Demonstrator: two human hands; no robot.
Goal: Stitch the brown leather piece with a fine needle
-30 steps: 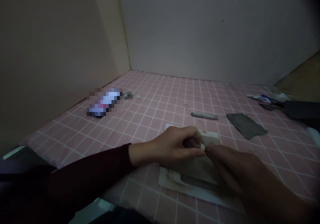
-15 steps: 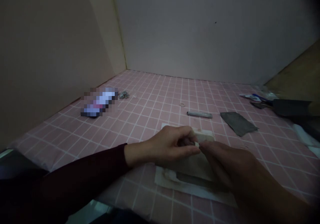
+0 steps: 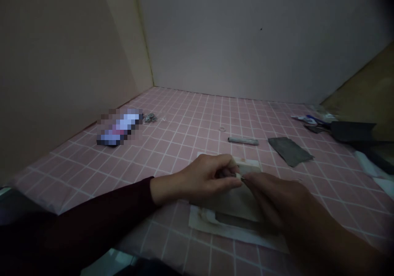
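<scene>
Between the thumb and fingers of my left hand (image 3: 209, 175) is a small pale piece (image 3: 238, 176), mostly hidden, so its shape does not show. Right against it, my right hand (image 3: 280, 198) is closed, with the tip of a thin metallic thing (image 3: 243, 178) showing at its fingertips. The rest of that thin thing is covered by the hand. Both hands meet just above a greyish flat sheet (image 3: 234, 202). Under this sheet lies stained white paper (image 3: 240, 235).
Beyond my hands lie a grey stick (image 3: 243, 141), a pale ring (image 3: 222, 128) and a dark grey sandpaper-like piece (image 3: 290, 151). A lit phone (image 3: 120, 128) and a small metallic cluster (image 3: 150, 118) rest at the left. Dark items (image 3: 352, 132) crowd the right. Walls bound the pink checked tablecloth (image 3: 184, 116).
The whole view has shifted slightly, so things appear a little further left. Both hands keep nearly the same pose, and slightly more of the thin metallic tip shows between them.
</scene>
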